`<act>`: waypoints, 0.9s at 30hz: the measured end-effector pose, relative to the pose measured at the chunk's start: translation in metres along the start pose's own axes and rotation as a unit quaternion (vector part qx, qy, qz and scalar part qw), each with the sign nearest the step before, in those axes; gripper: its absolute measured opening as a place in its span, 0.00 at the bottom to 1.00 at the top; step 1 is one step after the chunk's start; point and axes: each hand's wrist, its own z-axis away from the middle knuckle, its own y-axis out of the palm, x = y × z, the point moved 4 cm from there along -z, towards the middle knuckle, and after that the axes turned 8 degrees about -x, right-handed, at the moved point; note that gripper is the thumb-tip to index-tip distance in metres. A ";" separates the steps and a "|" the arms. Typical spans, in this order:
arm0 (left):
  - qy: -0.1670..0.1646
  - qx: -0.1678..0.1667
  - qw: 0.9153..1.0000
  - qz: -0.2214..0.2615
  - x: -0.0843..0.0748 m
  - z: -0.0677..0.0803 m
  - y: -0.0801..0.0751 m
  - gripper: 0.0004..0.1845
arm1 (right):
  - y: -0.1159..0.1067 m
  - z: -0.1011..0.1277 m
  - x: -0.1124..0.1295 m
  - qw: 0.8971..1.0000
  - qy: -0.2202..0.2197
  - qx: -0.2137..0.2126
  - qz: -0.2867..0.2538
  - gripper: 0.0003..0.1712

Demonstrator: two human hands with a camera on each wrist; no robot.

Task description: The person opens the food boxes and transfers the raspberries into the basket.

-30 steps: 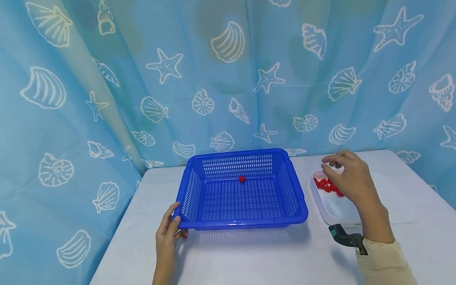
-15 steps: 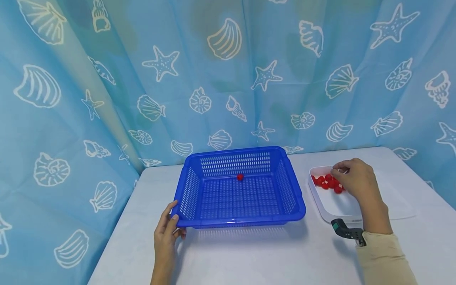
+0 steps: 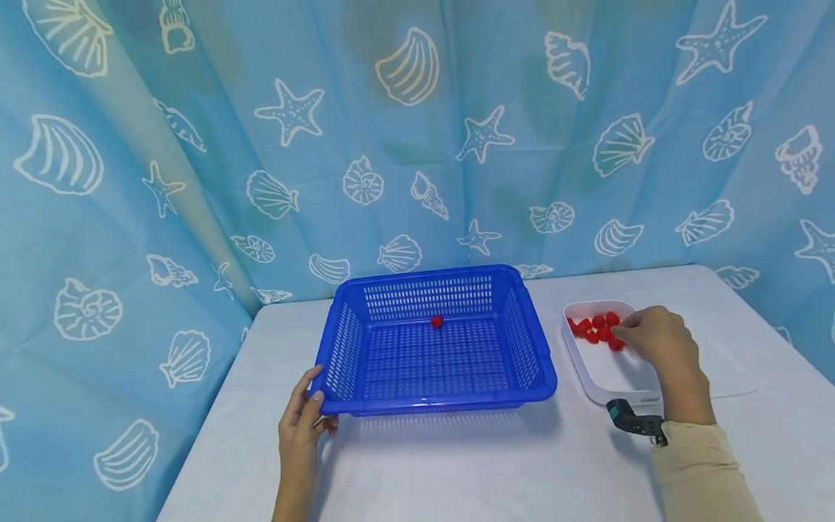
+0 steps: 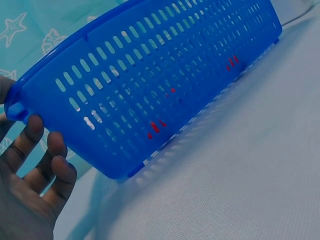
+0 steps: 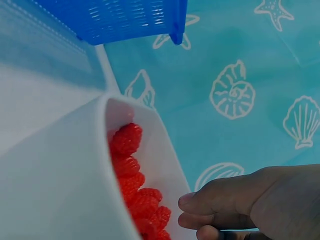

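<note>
A: Blue plastic basket (image 3: 433, 341) sat mid-desk (image 3: 457, 464), with one raspberry (image 3: 437, 321) inside near its 12 o'clock wall. The left hand (image 3: 301, 428) was at the basket's 7 o'clock corner, thumb on the rim and fingers fairly straight against the outside wall.

B: And the other one?

A: The right hand (image 3: 655, 339) was over at 3 o'clock from the basket, down in the white tray (image 3: 590, 377), fingers curled at the pile of red raspberries (image 3: 595, 330) in the tray's 12 o'clock end. Whether it actually pinched a berry, I couldn't tell; the fingertips hid that.
</note>
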 end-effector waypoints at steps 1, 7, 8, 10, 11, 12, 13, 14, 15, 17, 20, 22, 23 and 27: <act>0.000 0.000 1.000 0.002 0.000 0.000 0.000 0.21 | 0.001 -0.001 -0.001 1.000 0.004 0.002 0.001 0.29; 0.004 0.003 1.000 0.002 -0.001 0.000 0.000 0.21 | 0.005 -0.003 -0.004 1.000 0.006 -0.004 0.018 0.30; 0.004 0.004 1.000 0.002 0.000 0.000 0.000 0.21 | 0.005 -0.003 -0.004 1.000 0.005 -0.006 0.022 0.30; 0.005 0.004 1.000 0.001 0.000 0.000 0.000 0.21 | 0.006 -0.004 -0.003 1.000 0.004 -0.008 0.029 0.30; 0.005 0.004 1.000 0.001 0.000 0.000 -0.001 0.21 | 0.006 -0.003 -0.002 0.999 0.004 -0.008 0.033 0.30; 0.005 0.004 1.000 0.001 0.000 0.000 -0.001 0.21 | 0.007 -0.003 -0.001 0.999 0.005 -0.007 0.036 0.30; 0.004 0.004 1.000 0.001 0.000 0.000 -0.001 0.21 | 0.007 -0.003 -0.001 0.999 0.008 -0.006 0.039 0.31; 0.005 0.004 1.000 0.001 0.000 0.000 -0.001 0.21 | 0.007 -0.003 0.000 0.999 0.010 -0.004 0.041 0.31; 0.005 0.003 1.000 0.002 0.000 0.000 -0.001 0.21 | 0.007 -0.003 0.000 0.999 0.014 -0.003 0.043 0.32; 0.005 0.002 1.000 0.002 0.000 0.000 -0.001 0.21 | 0.007 -0.002 0.001 0.999 0.018 -0.002 0.048 0.33; 0.005 0.001 1.000 -0.001 0.000 0.000 -0.001 0.21 | 0.008 -0.001 0.003 0.998 0.020 -0.003 0.056 0.35; 0.004 0.001 1.000 -0.003 0.000 0.000 0.000 0.21 | 0.009 -0.001 0.003 0.998 0.018 -0.006 0.061 0.35; 0.003 0.000 1.000 -0.004 0.000 0.000 0.000 0.21 | 0.009 -0.001 0.004 0.998 0.017 -0.008 0.064 0.35; 0.004 -0.002 1.000 -0.004 0.000 0.000 0.000 0.21 | 0.012 -0.001 0.004 0.997 0.013 -0.019 0.074 0.34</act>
